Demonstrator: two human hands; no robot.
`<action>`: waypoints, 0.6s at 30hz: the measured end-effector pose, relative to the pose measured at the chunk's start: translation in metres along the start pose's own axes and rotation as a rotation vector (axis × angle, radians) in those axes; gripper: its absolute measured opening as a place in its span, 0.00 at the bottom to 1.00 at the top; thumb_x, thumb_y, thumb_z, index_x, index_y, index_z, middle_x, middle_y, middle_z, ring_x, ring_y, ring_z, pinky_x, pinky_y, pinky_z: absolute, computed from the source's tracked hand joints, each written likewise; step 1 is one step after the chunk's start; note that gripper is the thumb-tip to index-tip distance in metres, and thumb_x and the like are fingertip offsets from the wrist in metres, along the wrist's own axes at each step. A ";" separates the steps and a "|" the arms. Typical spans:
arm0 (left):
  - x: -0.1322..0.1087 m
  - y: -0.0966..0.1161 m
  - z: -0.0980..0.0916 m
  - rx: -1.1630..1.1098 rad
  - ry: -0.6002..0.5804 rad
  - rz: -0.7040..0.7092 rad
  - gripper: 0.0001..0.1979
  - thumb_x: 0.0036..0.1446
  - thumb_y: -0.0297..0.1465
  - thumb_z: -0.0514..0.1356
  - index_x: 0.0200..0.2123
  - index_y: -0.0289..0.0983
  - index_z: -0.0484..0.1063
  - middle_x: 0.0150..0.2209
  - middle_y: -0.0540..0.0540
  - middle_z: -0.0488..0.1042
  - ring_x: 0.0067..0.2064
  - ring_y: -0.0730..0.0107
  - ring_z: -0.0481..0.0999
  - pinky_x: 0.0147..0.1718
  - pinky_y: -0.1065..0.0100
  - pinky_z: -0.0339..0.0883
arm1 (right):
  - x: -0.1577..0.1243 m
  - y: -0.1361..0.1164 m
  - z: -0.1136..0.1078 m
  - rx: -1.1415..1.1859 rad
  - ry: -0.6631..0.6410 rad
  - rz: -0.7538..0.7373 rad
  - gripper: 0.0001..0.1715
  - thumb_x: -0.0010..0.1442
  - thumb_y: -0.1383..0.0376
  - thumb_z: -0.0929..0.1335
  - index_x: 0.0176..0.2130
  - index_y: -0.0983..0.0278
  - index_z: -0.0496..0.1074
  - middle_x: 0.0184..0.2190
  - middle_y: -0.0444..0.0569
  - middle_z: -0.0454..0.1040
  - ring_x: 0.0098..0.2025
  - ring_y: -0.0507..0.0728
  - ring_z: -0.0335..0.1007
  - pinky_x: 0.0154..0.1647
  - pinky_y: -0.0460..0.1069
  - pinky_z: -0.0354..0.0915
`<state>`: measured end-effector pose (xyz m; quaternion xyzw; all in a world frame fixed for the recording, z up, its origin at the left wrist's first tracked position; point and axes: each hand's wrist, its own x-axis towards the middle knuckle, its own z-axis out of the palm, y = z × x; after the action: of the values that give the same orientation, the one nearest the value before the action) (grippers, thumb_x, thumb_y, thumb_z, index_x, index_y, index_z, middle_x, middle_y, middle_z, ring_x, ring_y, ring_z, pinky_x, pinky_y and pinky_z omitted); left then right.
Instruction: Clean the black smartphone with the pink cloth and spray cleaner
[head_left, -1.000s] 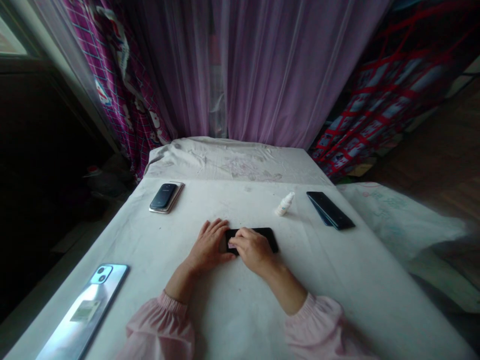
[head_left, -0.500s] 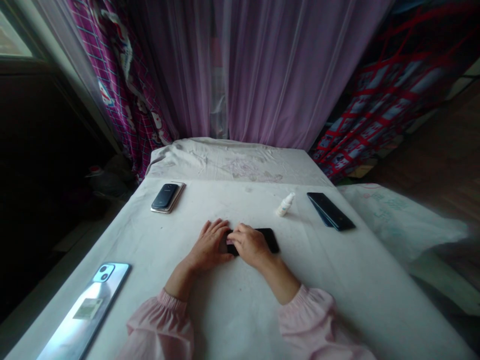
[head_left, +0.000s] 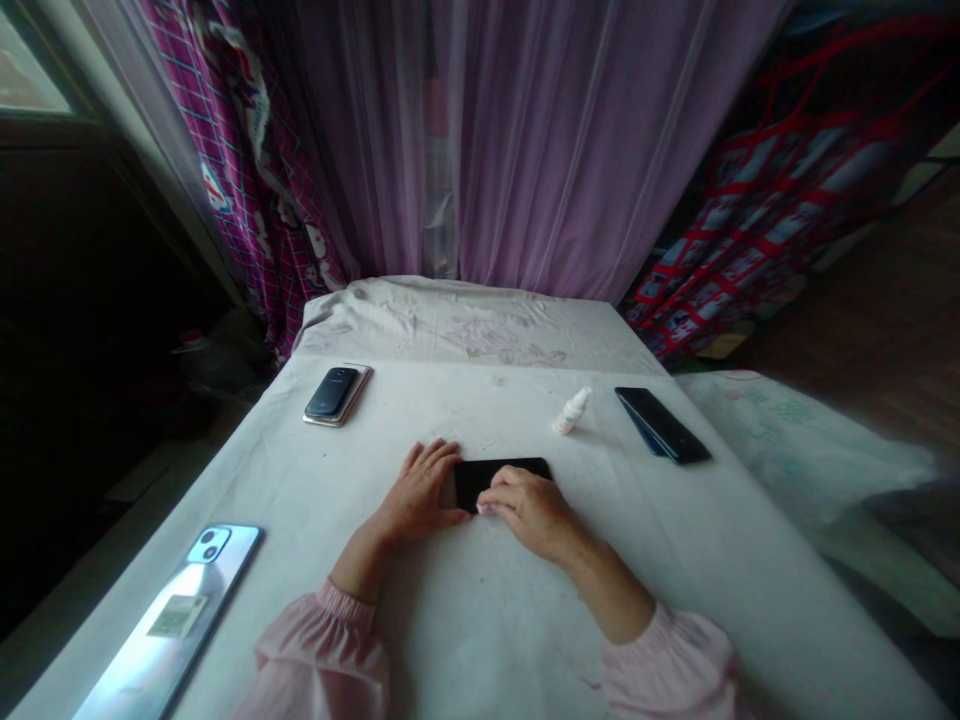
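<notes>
A black smartphone lies flat across the middle of the white-covered table, its dark face up. My left hand rests at the phone's left end with fingers stretched out, the index fingertip by the far corner and the thumb by the near one. Over the phone's right half, my right hand is closed in a pinch, its fingertips at the near edge of the dark face. A small pale pinkish bit shows at those fingertips; whether it is a cloth I cannot tell.
A white spray bottle stands beyond the phone. Two stacked dark phones lie at the right. A small dark phone sits on another at the far left. Near left is a large silvery-blue phone. Purple curtains hang behind the table.
My right hand has slid right and toward me across the phone, uncovering more of its dark face. My left hand and the phone have stayed nearly in place.
</notes>
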<state>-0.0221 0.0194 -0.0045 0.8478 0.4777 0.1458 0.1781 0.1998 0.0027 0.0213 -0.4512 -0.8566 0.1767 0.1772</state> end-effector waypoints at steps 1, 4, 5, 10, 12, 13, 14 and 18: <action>0.000 0.000 0.000 -0.001 -0.005 0.000 0.40 0.46 0.43 0.71 0.60 0.37 0.61 0.65 0.35 0.60 0.68 0.47 0.52 0.65 0.41 0.41 | -0.003 0.003 -0.002 -0.003 0.003 0.009 0.11 0.61 0.71 0.69 0.36 0.56 0.80 0.35 0.44 0.74 0.38 0.52 0.69 0.40 0.45 0.61; 0.000 0.000 -0.001 -0.009 -0.008 0.009 0.40 0.47 0.43 0.70 0.60 0.38 0.61 0.65 0.35 0.60 0.68 0.46 0.52 0.65 0.41 0.40 | -0.004 0.006 -0.006 -0.028 0.004 0.014 0.11 0.61 0.70 0.69 0.36 0.56 0.80 0.35 0.44 0.74 0.38 0.52 0.69 0.39 0.45 0.60; 0.000 0.000 -0.001 -0.011 -0.006 0.012 0.39 0.47 0.43 0.70 0.60 0.39 0.61 0.65 0.35 0.60 0.68 0.46 0.52 0.65 0.41 0.40 | -0.003 0.004 -0.005 -0.040 0.004 0.007 0.11 0.62 0.70 0.68 0.36 0.56 0.80 0.35 0.44 0.74 0.38 0.52 0.69 0.40 0.46 0.60; 0.000 0.001 0.001 0.003 -0.002 -0.007 0.39 0.48 0.41 0.70 0.60 0.39 0.61 0.65 0.36 0.60 0.68 0.48 0.53 0.65 0.41 0.41 | 0.014 -0.015 0.008 -0.108 0.017 -0.052 0.10 0.64 0.66 0.68 0.35 0.56 0.79 0.34 0.44 0.74 0.37 0.52 0.68 0.38 0.46 0.60; 0.000 0.001 0.001 0.006 -0.003 -0.007 0.39 0.48 0.41 0.70 0.60 0.38 0.61 0.65 0.36 0.60 0.68 0.48 0.53 0.65 0.41 0.41 | 0.017 -0.019 0.012 -0.125 0.020 -0.069 0.09 0.64 0.66 0.68 0.35 0.56 0.79 0.34 0.44 0.74 0.37 0.52 0.68 0.37 0.45 0.59; 0.000 0.001 0.001 0.005 0.000 -0.004 0.39 0.48 0.41 0.69 0.60 0.38 0.61 0.65 0.36 0.60 0.68 0.48 0.53 0.65 0.41 0.41 | 0.017 -0.019 0.012 -0.130 0.022 -0.076 0.09 0.64 0.66 0.68 0.35 0.56 0.79 0.34 0.44 0.74 0.37 0.52 0.67 0.37 0.45 0.59; 0.000 0.001 0.000 0.001 0.004 -0.001 0.38 0.48 0.41 0.69 0.60 0.39 0.61 0.65 0.36 0.60 0.68 0.48 0.53 0.65 0.41 0.41 | 0.016 -0.018 0.012 -0.132 0.027 -0.081 0.09 0.64 0.66 0.68 0.36 0.56 0.79 0.34 0.44 0.74 0.38 0.52 0.67 0.38 0.46 0.59; -0.001 0.002 -0.002 -0.021 0.000 0.012 0.39 0.48 0.42 0.69 0.61 0.40 0.60 0.65 0.36 0.60 0.68 0.48 0.53 0.65 0.41 0.40 | 0.000 0.000 0.002 -0.128 0.053 -0.085 0.10 0.63 0.69 0.68 0.36 0.56 0.79 0.34 0.44 0.74 0.38 0.53 0.68 0.39 0.46 0.59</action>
<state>-0.0222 0.0184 -0.0019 0.8489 0.4709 0.1517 0.1860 0.1982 0.0024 0.0194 -0.4295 -0.8795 0.1022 0.1778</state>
